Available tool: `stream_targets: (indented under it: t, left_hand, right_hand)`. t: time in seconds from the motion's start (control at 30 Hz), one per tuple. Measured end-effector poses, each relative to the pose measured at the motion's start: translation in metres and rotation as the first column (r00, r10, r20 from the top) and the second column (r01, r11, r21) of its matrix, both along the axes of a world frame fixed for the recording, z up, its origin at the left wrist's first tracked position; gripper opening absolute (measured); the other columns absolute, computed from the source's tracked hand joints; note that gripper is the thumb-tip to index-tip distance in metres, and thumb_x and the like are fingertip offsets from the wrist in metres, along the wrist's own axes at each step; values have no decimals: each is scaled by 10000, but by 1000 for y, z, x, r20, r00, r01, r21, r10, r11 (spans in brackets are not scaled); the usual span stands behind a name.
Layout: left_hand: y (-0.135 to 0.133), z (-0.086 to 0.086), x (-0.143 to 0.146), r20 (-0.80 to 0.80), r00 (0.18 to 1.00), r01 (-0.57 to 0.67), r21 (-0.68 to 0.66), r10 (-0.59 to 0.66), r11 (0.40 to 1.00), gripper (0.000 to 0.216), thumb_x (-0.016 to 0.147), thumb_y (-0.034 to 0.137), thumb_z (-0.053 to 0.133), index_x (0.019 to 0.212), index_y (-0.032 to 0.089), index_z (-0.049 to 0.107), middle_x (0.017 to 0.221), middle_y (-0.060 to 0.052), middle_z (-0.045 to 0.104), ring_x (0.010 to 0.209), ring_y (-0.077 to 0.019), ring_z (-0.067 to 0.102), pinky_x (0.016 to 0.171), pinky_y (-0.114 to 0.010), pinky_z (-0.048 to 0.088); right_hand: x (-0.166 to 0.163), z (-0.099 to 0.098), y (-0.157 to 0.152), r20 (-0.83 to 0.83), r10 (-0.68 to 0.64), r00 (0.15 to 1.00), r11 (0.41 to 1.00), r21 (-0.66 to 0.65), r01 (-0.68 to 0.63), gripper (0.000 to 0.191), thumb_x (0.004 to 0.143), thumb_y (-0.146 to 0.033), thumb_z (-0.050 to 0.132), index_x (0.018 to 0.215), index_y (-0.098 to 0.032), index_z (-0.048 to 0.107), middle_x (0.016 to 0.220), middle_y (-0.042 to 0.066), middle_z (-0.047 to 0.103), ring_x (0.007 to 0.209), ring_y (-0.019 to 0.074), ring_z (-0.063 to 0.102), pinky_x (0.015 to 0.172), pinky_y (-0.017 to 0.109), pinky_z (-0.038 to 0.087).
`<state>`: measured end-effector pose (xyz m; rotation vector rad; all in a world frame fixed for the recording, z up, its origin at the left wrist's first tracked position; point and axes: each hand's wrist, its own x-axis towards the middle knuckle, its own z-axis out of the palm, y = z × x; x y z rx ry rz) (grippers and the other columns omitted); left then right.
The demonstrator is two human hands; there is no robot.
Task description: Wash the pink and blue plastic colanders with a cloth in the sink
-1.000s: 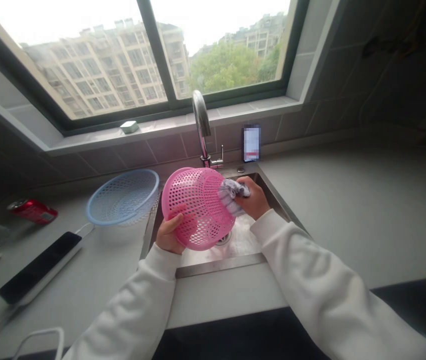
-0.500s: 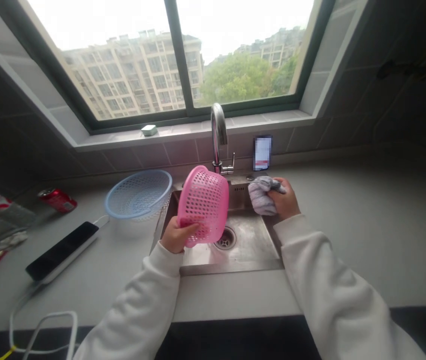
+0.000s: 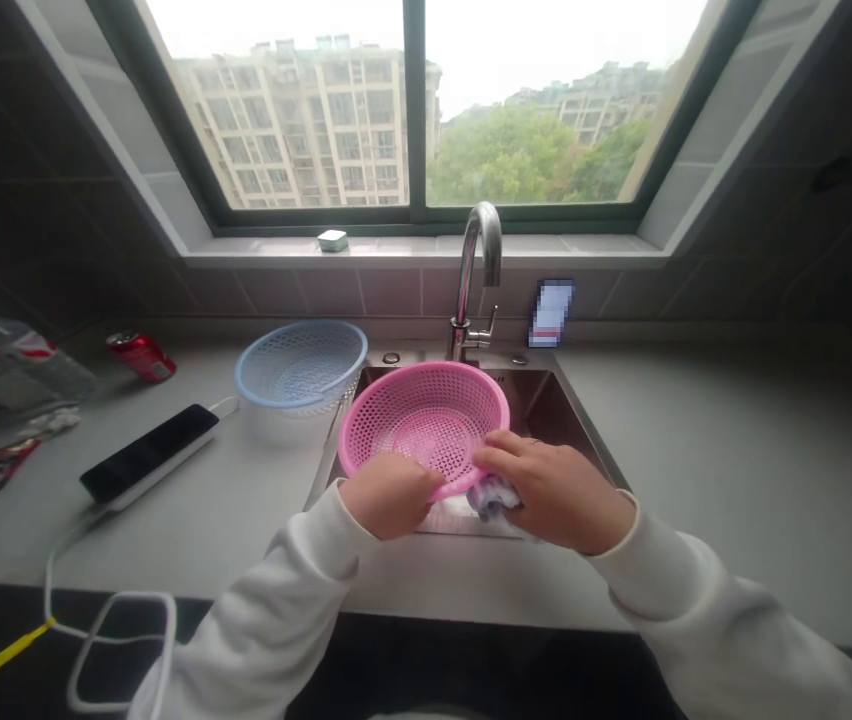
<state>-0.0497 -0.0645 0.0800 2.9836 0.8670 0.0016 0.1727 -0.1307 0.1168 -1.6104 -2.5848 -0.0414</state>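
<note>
A pink perforated basket (image 3: pixel 426 420) is held open side up over the steel sink (image 3: pixel 546 405). My left hand (image 3: pixel 388 493) grips its near rim. My right hand (image 3: pixel 550 490) holds a crumpled grey-white cloth (image 3: pixel 492 495) against the basket's near right rim. A chrome tap (image 3: pixel 475 275) rises just behind the basket.
A blue perforated basket (image 3: pixel 301 364) stands on the counter left of the sink. Further left lie a black-topped power strip (image 3: pixel 148 455) with a white cable (image 3: pixel 107 640), a red can (image 3: pixel 141 355) and a plastic bottle (image 3: pixel 17 355). A phone (image 3: pixel 550 312) leans on the wall tiles.
The pink basket has turned from standing on edge to open side up. My right hand came back from the right of the sink and now presses the cloth against the basket's near rim.
</note>
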Motion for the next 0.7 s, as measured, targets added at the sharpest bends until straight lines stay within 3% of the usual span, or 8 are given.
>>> stream_targets:
  t: [0.13,0.2,0.27,0.3,0.37,0.43,0.57,0.7]
  left_hand:
    - [2,7,-17,237,966,107,-4,-103,994,177,904,342,625,918,182,702,752,-73,741,685,-243,697,633,-361,533]
    - [14,10,-34,507,850,166,4,-145,986,395,867,527,657,1079,195,683,948,-82,766,884,-248,715,818,-405,562]
    - [33,10,-54,697,713,55,51,-75,997,423,905,552,589,1135,206,666,1075,-97,753,1035,-244,685,934,-419,535]
    - [44,8,-64,732,681,-98,72,14,993,376,942,504,551,1149,210,663,1096,-100,747,1064,-243,673,971,-433,512]
    - [67,3,-81,663,709,-416,119,240,902,372,929,416,580,1223,195,640,1213,-140,705,1181,-301,613,1052,-511,430]
    - [87,-5,-94,517,713,-614,133,474,778,533,865,371,659,1343,154,565,1344,-193,628,1296,-384,523,1079,-590,356]
    - [109,-20,-104,266,705,-699,104,657,708,493,894,325,595,1370,206,548,1261,-166,690,1179,-339,623,1072,-543,354]
    - [114,-19,-111,257,671,-735,101,696,671,312,940,246,463,1146,199,694,997,-153,768,941,-317,710,886,-446,459]
  right_hand:
    - [-4,-8,0,-74,-40,996,999,-7,40,393,752,-184,661,1135,-269,640,1156,45,697,804,196,721,577,249,569]
    - [-3,-11,-2,-108,-58,992,998,4,59,408,755,-197,660,1156,-261,630,1207,56,681,805,201,726,591,271,587]
    - [0,-13,-6,-130,-68,989,997,21,72,423,755,-199,652,1173,-256,625,1245,68,670,813,210,732,608,292,602]
    - [1,-14,-7,-136,-72,988,996,36,78,430,752,-196,647,1177,-254,626,1256,75,667,819,215,735,612,298,605]
    - [4,-15,-10,-140,-78,987,994,67,88,437,743,-192,638,1175,-256,633,1267,89,665,817,223,739,596,296,603]
    - [4,-16,-11,-127,-80,989,991,93,92,434,735,-191,628,1163,-262,644,1267,95,668,796,227,742,557,291,593]
    - [0,-18,-10,-93,-79,992,988,126,91,432,724,-205,623,1152,-257,643,1254,101,675,793,248,746,527,314,598]
    - [-5,-20,-5,-99,-87,991,982,162,102,455,708,-201,636,1160,-256,634,1261,95,670,834,257,745,571,327,615]
